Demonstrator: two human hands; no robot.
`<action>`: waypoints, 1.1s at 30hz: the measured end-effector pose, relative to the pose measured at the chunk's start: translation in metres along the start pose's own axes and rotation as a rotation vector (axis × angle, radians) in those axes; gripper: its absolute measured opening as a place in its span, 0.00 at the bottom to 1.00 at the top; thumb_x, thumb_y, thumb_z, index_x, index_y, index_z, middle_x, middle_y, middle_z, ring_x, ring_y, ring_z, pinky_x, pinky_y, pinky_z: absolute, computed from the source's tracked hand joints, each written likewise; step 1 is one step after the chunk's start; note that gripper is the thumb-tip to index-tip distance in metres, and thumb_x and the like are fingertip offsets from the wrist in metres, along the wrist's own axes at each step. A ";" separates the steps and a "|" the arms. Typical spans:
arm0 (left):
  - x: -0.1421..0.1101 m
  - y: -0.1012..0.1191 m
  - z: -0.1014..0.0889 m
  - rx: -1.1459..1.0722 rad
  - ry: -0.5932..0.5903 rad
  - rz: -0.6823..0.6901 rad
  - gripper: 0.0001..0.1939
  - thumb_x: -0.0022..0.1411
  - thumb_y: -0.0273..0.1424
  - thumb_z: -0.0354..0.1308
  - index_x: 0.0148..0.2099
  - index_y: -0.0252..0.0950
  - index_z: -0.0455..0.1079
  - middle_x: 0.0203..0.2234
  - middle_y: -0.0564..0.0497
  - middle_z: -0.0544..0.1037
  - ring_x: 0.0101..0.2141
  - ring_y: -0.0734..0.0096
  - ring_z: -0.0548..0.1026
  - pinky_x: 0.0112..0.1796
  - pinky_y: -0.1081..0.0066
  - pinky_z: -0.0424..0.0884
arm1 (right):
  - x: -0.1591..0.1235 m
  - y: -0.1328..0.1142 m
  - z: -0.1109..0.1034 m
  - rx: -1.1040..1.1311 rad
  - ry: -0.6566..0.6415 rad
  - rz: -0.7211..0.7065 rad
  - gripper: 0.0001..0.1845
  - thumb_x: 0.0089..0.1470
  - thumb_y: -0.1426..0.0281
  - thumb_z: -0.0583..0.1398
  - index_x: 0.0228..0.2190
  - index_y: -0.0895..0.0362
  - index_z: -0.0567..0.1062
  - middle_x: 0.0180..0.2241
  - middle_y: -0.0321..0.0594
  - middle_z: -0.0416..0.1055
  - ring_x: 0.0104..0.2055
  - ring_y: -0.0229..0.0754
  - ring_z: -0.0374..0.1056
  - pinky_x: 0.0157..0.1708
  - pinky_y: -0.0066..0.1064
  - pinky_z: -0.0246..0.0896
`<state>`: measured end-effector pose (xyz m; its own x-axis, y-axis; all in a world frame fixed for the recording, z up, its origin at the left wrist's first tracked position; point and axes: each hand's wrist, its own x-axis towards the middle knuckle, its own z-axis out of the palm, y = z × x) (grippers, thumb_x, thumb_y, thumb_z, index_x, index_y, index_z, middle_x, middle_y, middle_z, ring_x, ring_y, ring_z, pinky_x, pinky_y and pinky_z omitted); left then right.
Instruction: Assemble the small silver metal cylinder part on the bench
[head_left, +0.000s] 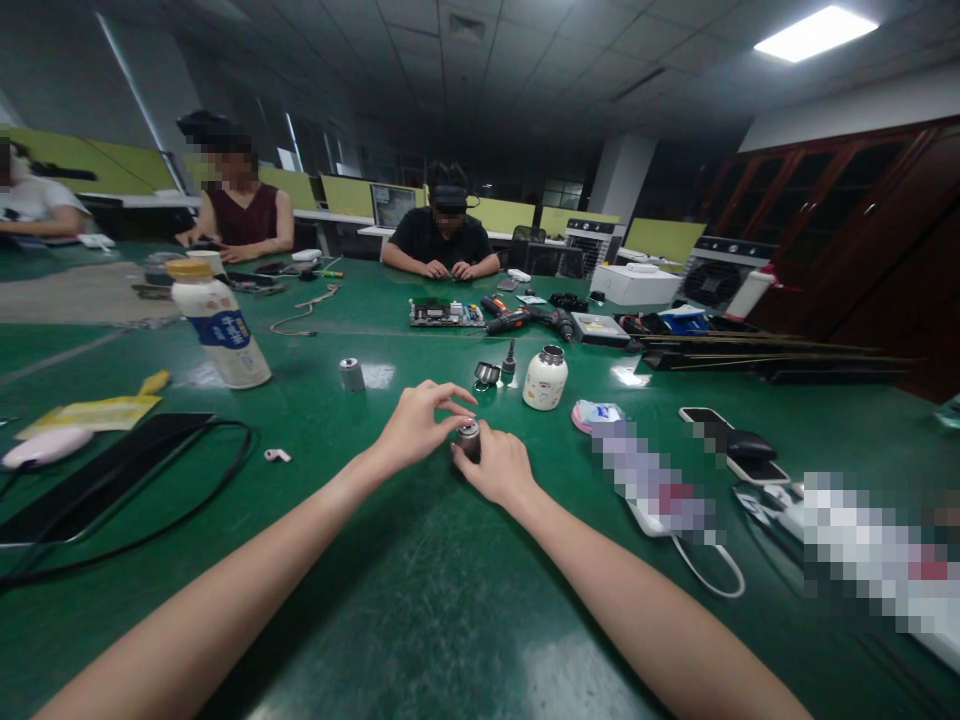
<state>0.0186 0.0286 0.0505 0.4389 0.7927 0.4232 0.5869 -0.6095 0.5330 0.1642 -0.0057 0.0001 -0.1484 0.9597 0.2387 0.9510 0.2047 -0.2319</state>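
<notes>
Both my hands meet over a small metal cylinder (470, 438) on the green table (420, 590). My right hand (498, 467) wraps around its side and grips it. My left hand (420, 420) pinches its top with the fingertips. Just beyond stand a small white jar (545, 379) with a metal neck, a little dark knob-like part (509, 361), a metal ring-shaped piece (487, 374) and a grey cylinder (350, 374).
A white bottle (221, 327) with a yellow cap stands at left, near a black tablet (90, 475) with a black cable. Phones (720, 430) and a white charger cable lie at right. A power drill (525, 320) and circuit board (445, 314) lie farther back. Three people sit across the table.
</notes>
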 end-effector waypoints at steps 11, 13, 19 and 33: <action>0.001 0.002 -0.006 0.024 0.088 -0.056 0.13 0.60 0.39 0.57 0.45 0.39 0.69 0.31 0.50 0.82 0.41 0.57 0.76 0.46 0.58 0.64 | 0.000 0.000 0.000 -0.001 0.015 0.001 0.19 0.59 0.55 0.52 0.40 0.57 0.68 0.36 0.45 0.77 0.38 0.48 0.74 0.35 0.33 0.60; 0.001 0.001 -0.007 0.004 0.051 -0.044 0.15 0.59 0.38 0.58 0.47 0.40 0.68 0.33 0.50 0.82 0.42 0.57 0.77 0.46 0.59 0.64 | 0.000 0.000 0.001 0.004 0.009 0.005 0.19 0.59 0.55 0.52 0.41 0.58 0.68 0.37 0.45 0.77 0.39 0.48 0.74 0.36 0.32 0.60; -0.002 0.000 0.004 0.025 0.000 -0.030 0.15 0.55 0.36 0.62 0.46 0.41 0.70 0.31 0.53 0.83 0.42 0.56 0.77 0.47 0.58 0.62 | 0.000 0.001 0.001 0.030 -0.009 0.003 0.19 0.59 0.55 0.53 0.43 0.58 0.67 0.38 0.45 0.77 0.40 0.47 0.73 0.37 0.32 0.60; 0.004 -0.039 -0.028 -0.046 -0.101 -0.259 0.15 0.49 0.33 0.63 0.41 0.40 0.70 0.27 0.53 0.83 0.36 0.57 0.81 0.43 0.61 0.71 | -0.001 0.000 0.002 -0.011 0.031 0.004 0.19 0.59 0.54 0.52 0.39 0.57 0.68 0.36 0.45 0.76 0.38 0.47 0.73 0.36 0.32 0.60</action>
<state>-0.0217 0.0551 0.0515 0.3455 0.9180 0.1947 0.6581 -0.3849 0.6471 0.1643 -0.0062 -0.0022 -0.1363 0.9541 0.2667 0.9545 0.1985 -0.2224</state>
